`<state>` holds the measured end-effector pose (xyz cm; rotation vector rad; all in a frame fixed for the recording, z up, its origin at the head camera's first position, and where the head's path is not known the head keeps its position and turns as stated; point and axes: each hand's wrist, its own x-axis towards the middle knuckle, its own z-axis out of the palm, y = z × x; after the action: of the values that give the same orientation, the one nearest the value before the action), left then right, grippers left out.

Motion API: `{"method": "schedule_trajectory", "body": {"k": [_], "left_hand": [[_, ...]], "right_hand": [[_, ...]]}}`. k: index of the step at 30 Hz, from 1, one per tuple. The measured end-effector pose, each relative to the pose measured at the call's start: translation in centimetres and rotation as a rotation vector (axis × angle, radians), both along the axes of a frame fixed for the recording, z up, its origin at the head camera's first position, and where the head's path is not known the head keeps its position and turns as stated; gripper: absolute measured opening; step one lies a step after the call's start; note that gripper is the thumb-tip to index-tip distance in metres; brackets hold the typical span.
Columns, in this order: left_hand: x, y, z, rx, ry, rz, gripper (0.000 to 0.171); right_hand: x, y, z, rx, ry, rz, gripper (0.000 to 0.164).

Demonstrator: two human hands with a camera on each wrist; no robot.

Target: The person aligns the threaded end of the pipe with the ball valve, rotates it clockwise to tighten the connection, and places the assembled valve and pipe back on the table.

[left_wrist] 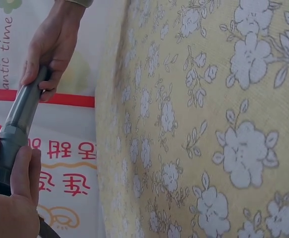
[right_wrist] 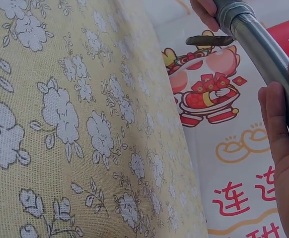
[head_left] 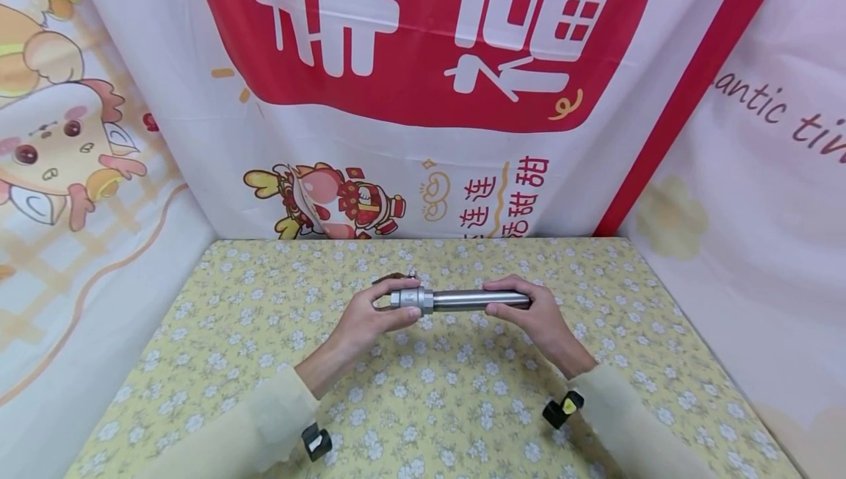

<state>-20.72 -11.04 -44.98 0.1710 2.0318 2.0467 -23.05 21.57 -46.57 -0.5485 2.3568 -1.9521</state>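
A metal ball valve (head_left: 411, 298) and a straight steel pipe (head_left: 459, 300) are joined end to end, held level above the table. My left hand (head_left: 366, 315) grips the valve body between thumb and fingers. At the pipe's far end, my right hand (head_left: 537, 311) holds it with the thumb on the near side and fingers on the far side. Screw threads show where the pipe meets the valve (right_wrist: 234, 12) in the right wrist view. A dark lever handle (right_wrist: 209, 40) sticks out from the valve's side there. In the left wrist view, the left fingers (left_wrist: 23, 173) lie along the valve.
A yellow floral cloth (head_left: 423, 405) covers the table below both hands. Behind stands a white printed curtain (head_left: 370, 126) with a red panel, and further printed curtains hang at the left (head_left: 119, 258) and right (head_left: 747, 258). Each wrist carries a black band.
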Motion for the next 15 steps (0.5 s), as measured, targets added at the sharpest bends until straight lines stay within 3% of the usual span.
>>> {"method": "schedule_trajectory", "body": {"k": [6,15], "left_hand": [[0.06,0.05,-0.04,0.053,-0.024,-0.024,0.051],[0.24,0.05,0.03,0.031,-0.02,-0.008,0.057]], "right_hand": [[-0.13,0.39,0.3,0.048,-0.019,0.021,0.038],[0.12,0.0,0.56,0.031,-0.051,-0.015,0.043]]}}
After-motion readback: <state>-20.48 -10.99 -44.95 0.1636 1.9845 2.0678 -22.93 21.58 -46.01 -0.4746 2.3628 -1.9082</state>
